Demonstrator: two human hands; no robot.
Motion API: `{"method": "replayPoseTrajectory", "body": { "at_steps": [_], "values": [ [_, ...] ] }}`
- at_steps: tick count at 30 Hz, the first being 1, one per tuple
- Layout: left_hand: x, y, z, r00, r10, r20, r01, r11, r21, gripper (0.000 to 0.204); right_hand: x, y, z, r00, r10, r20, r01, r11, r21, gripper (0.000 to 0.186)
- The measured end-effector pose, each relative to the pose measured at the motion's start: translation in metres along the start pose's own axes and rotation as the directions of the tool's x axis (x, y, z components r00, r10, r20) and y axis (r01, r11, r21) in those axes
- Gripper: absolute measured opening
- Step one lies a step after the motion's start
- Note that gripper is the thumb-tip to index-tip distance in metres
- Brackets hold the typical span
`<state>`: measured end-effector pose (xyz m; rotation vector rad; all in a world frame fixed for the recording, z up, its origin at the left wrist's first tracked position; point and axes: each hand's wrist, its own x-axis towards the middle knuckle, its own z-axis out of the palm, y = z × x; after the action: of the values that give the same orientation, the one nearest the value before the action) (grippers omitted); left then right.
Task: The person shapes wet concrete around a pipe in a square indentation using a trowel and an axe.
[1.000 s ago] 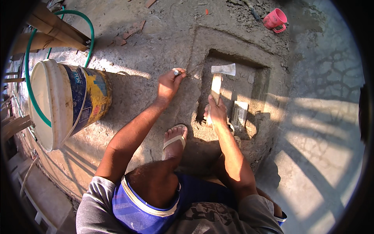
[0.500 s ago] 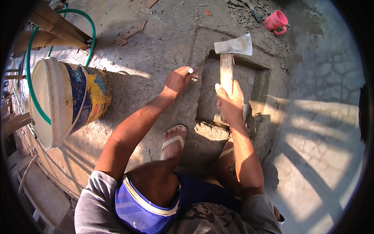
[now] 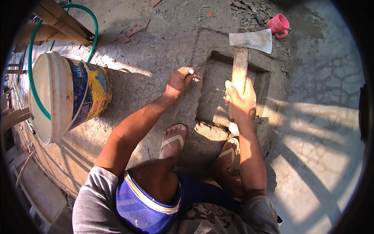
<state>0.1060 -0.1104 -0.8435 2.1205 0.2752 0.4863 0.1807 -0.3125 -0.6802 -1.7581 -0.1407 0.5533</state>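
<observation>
One axe [image 3: 240, 58] in right hand [image 3: 243, 103]; floor [image 3: 315, 117] stretches beyond pit's right edge [image 3: 265, 90].

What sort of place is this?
It looks like a small building or repair site: there's a rectangular pit cut into rough grey ground, a wooden-handled metal hatchet in the person's right hand, and a large white, blue and yellow plastic bucket.

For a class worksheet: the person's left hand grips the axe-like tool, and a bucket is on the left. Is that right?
Wrong hand: the head view shows the right hand gripping the axe-like tool. The bucket is indeed on the left.
</observation>
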Motion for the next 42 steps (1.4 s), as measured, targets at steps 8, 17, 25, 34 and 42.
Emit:
{"method": "replayPoseTrajectory", "body": {
  "at_steps": [8,17,25,34,42],
  "values": [
    [0.001,0.001,0.007,1.0,-0.008,0.005,0.008,0.998,0.064,0.017,0.004,0.009,-0.007,0.993,-0.116,-0.017,0.109,0.968,-0.226,0.027],
    [0.004,0.0,0.005,1.0,0.013,0.026,-0.014,0.999,0.04,0.018,-0.012,-0.036,0.003,0.932,-0.355,0.068,0.357,0.872,-0.335,0.031],
    [0.004,0.005,0.01,0.999,0.017,-0.043,-0.013,0.996,0.087,0.021,-0.016,-0.046,-0.002,0.943,-0.305,0.129,0.33,0.836,-0.438,0.035],
    [0.009,0.001,0.021,0.981,0.151,-0.124,-0.144,0.988,0.063,0.021,0.012,0.035,-0.008,0.876,-0.321,0.361,0.482,0.592,-0.645,0.029],
    [0.005,-0.006,0.012,1.0,0.002,-0.027,-0.001,0.999,0.034,0.023,0.004,0.003,0.009,0.93,-0.307,0.203,0.368,0.774,-0.515,0.03]
  ]
}}
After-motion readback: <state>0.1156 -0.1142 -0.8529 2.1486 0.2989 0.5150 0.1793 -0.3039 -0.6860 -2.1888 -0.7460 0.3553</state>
